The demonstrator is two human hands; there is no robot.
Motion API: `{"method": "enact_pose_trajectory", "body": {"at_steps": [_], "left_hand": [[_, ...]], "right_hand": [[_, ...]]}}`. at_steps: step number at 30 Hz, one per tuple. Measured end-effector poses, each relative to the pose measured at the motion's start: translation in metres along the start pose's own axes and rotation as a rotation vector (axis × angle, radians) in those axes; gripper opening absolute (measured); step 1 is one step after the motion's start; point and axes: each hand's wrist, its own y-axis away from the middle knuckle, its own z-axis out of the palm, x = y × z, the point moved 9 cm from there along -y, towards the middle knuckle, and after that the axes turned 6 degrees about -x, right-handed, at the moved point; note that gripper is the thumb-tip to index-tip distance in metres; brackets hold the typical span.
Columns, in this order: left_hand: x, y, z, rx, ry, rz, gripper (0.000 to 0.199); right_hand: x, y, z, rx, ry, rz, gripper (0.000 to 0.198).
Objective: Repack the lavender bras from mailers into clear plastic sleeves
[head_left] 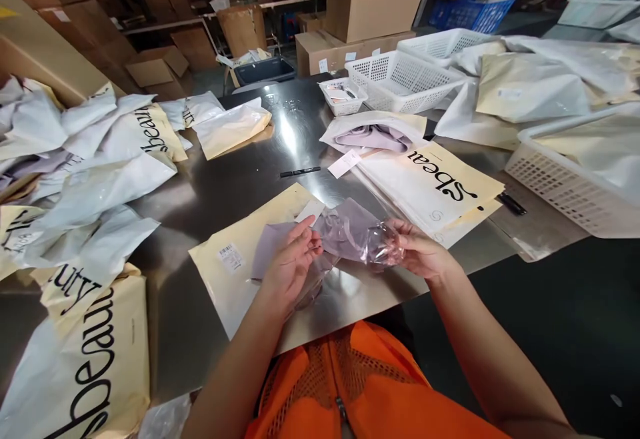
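Lilac garment (353,215) w/ clear plastic film (376,249): betw. L hand (290,262) and R hand (423,249), partly over barcode-labelled mailer (237,235) near L hand. Est. handling: light, limp; film prob. slippery, so grip garment + film tog. R hand: fingertips pinching film. L hand: fingers part-extended, loosely parted; from where I stand, contact unclear. Forearms (475,319) converge.

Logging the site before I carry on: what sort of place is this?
Probably a packing or sorting area in a warehouse: a metal table bearing piled mailer bags, white plastic baskets and cardboard boxes stacked behind.
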Motion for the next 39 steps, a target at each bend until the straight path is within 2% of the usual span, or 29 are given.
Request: {"method": "enact_pose_trajectory", "body": {"at_steps": [2, 3, 7, 10, 12, 13, 15, 17, 18, 19, 21, 23, 24, 25, 26, 28, 30, 32, 34, 35, 36, 37, 38, 39], "left_hand": [[0.000, -0.005, -0.006, 0.051, -0.077, -0.006, 0.055], [-0.003, -0.008, -0.005, 0.033, -0.097, -0.036, 0.057], [-0.023, -0.017, 0.018, -0.172, -0.064, -0.191, 0.058], [-0.017, -0.019, 0.018, -0.127, -0.002, -0.123, 0.039], [-0.006, -0.015, 0.013, -0.081, 0.027, -0.059, 0.039], [0.001, -0.012, 0.008, -0.061, 0.031, -0.028, 0.040], [0.019, -0.001, -0.006, -0.002, 0.008, 0.059, 0.043], [0.043, 0.014, -0.025, 0.092, -0.073, 0.179, 0.043], [0.055, 0.024, -0.034, 0.143, -0.135, 0.241, 0.043], [0.067, 0.034, -0.041, 0.189, -0.202, 0.292, 0.043], [0.086, 0.054, -0.052, 0.266, -0.322, 0.360, 0.042], [0.101, 0.070, -0.057, 0.319, -0.402, 0.400, 0.040], [0.107, 0.077, -0.058, 0.336, -0.423, 0.412, 0.039], [0.112, 0.084, -0.060, 0.342, -0.430, 0.418, 0.039], [0.115, 0.089, -0.062, 0.337, -0.426, 0.415, 0.040], [0.119, 0.096, -0.069, 0.298, -0.389, 0.384, 0.041], [0.120, 0.102, -0.080, 0.255, -0.339, 0.352, 0.039], [0.122, 0.109, -0.091, 0.231, -0.300, 0.357, 0.036], [0.124, 0.113, -0.097, 0.211, -0.268, 0.389, 0.033], [0.124, 0.114, -0.098, 0.199, -0.250, 0.400, 0.031], [0.122, 0.113, -0.097, 0.186, -0.231, 0.405, 0.030], [0.118, 0.112, -0.094, 0.174, -0.209, 0.399, 0.031], [0.114, 0.110, -0.091, 0.164, -0.183, 0.392, 0.034], [0.110, 0.107, -0.088, 0.156, -0.153, 0.384, 0.036]], "right_hand": [[0.007, -0.005, -0.002, 0.003, -0.036, 0.024, 0.044], [0.009, -0.008, -0.002, 0.003, -0.052, 0.034, 0.045], [0.011, -0.012, -0.007, 0.042, -0.089, 0.054, 0.046], [0.009, -0.012, -0.019, 0.132, -0.022, 0.069, 0.046], [0.007, -0.009, -0.034, 0.262, 0.136, 0.081, 0.051], [0.002, -0.006, -0.044, 0.364, 0.256, 0.052, 0.055], [-0.018, 0.009, -0.056, 0.615, 0.569, -0.116, 0.062], [-0.040, 0.029, -0.043, 0.816, 0.898, -0.381, 0.062], [-0.046, 0.036, -0.027, 0.847, 1.044, -0.507, 0.060], [-0.047, 0.039, -0.006, 0.820, 1.173, -0.612, 0.058], [-0.038, 0.034, 0.038, 0.638, 1.389, -0.734, 0.058], [-0.020, 0.018, 0.072, 0.407, 1.517, -0.706, 0.053], [-0.010, 0.008, 0.079, 0.326, 1.513, -0.637, 0.045], [-0.004, -0.002, 0.077, 0.296, 1.457, -0.554, 0.035], [-0.001, -0.012, 0.067, 0.325, 1.356, -0.475, 0.027], [-0.003, -0.026, 0.031, 0.477, 1.071, -0.370, 0.021], [-0.011, -0.033, -0.007, 0.625, 0.833, -0.325, 0.022], [-0.026, -0.030, -0.027, 0.733, 0.829, -0.330, 0.027], [-0.047, -0.012, -0.019, 0.860, 1.032, -0.412, 0.045], [-0.054, 0.000, -0.005, 0.896, 1.127, -0.489, 0.055], [-0.055, 0.009, 0.014, 0.872, 1.169, -0.560, 0.062], [-0.049, 0.012, 0.032, 0.783, 1.141, -0.591, 0.065], [-0.036, 0.008, 0.048, 0.619, 1.042, -0.553, 0.067], [-0.014, -0.002, 0.063, 0.426, 0.885, -0.446, 0.069]]}}
